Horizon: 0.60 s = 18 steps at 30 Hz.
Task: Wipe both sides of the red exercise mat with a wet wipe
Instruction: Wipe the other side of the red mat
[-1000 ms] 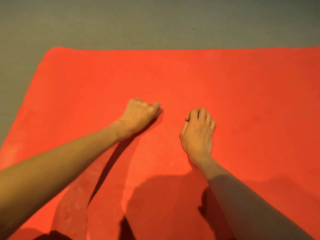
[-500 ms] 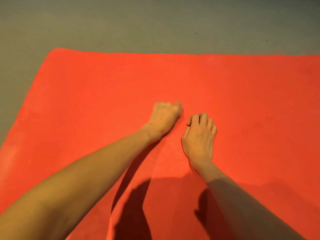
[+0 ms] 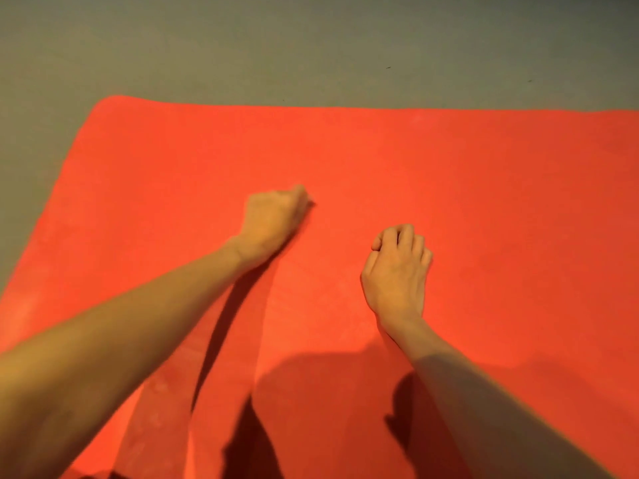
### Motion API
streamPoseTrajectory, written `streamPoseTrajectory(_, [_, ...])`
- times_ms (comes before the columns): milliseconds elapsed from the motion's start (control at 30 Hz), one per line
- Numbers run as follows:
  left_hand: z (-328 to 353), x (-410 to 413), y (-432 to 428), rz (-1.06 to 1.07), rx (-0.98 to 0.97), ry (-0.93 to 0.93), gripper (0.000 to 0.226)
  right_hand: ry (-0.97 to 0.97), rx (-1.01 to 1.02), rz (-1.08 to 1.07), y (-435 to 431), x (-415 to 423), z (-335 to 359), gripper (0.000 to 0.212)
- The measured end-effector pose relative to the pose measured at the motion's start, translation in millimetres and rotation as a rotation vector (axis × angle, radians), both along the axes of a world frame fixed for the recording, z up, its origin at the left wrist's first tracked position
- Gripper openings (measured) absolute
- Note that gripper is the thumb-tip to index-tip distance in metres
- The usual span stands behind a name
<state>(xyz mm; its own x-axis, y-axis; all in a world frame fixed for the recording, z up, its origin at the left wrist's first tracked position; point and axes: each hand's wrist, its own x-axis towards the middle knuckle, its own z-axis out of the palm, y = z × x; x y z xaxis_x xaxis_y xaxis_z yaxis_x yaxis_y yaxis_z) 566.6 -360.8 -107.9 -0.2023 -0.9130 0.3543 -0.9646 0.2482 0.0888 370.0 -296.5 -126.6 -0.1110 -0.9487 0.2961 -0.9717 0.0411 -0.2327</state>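
Observation:
The red exercise mat [image 3: 449,174] lies flat on the floor and fills most of the view. My left hand [image 3: 275,223] presses down on the mat's middle with its fingers curled under into a fist. The wet wipe is hidden beneath that hand; none of it shows. My right hand [image 3: 397,271] rests on the mat a little to the right and nearer to me, fingers loosely bent with the tips on the surface, holding nothing I can see. Both forearms reach in from the bottom edge.
Grey floor [image 3: 311,46] runs along the mat's far edge and past its rounded far-left corner [image 3: 114,102]. Dark shadows of my arms and body fall on the near part of the mat [image 3: 328,409].
My left hand slid right across the mat toward my right hand, then back to the left. My right hand stayed in place on the mat.

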Motion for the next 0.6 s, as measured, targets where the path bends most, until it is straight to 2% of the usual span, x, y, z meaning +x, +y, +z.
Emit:
streamPoseTrajectory(67, [-3.5,-33.1,13.6,-0.247,0.021,0.006,0.034,0.019,-0.008,0.0,2.0,-0.9,0.4,0.014])
streamPoseTrajectory(167, [3.0,-26.9,10.4,-0.34,0.127,0.088,0.039,0.01,-0.034,0.012,1.4,-0.8,2.7,0.02])
streamPoseTrajectory(233, [5.9,-1.3,2.1,-0.225,0.084,0.163,0.034,0.003,-0.048,0.018,2.0,-1.2,2.0,0.023])
streamPoseTrajectory(300, [1.3,33.8,-4.3,-0.003,0.044,0.169,0.035,-0.024,-0.066,0.028,2.2,-1.4,1.8,0.027])
streamPoseTrajectory(400, [-15.6,70.6,-0.8,0.254,0.128,0.113,0.043,-0.075,-0.077,0.071,2.5,0.1,2.2,0.03])
streamPoseTrajectory(533, [-25.3,71.0,2.4,0.386,0.14,0.118,0.049,-0.27,-0.055,0.072,-2.6,-6.7,4.0,0.026])
streamPoseTrajectory(600, [-23.3,70.4,1.0,0.436,0.149,0.145,0.054,-0.316,-0.01,0.273,-18.0,-3.1,12.8,0.031])
